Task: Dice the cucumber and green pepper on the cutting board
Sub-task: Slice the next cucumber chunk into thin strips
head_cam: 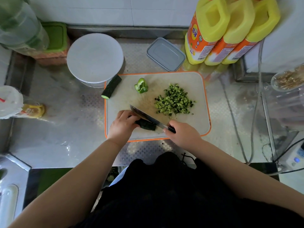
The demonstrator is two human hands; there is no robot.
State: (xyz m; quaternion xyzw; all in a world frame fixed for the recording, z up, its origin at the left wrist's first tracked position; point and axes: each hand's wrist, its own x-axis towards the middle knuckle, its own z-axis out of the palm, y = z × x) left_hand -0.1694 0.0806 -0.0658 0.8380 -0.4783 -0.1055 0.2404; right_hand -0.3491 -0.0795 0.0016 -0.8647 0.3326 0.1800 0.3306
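Fingertip risk: your left hand (pixel 122 123) grips the cucumber piece (pixel 146 125) at the cutting board (pixel 194 79) near edge, touching the knife (pixel 146 116) your right hand (pixel 181 132) holds. Green pepper (pixel 141 85) waits uncut; a slip cuts you.

A single wide-angle camera worn on the head looks steeply down and forward from above a standing person, close over a steel surface (pixel 65 129). The cutting board (pixel 189 79) sits at centre frame; both forearms reach in from the bottom edge, the person's dark clothing below them. A tiled wall (pixel 115 10) closes the top edge. Lens distortion bends the frame's edges.
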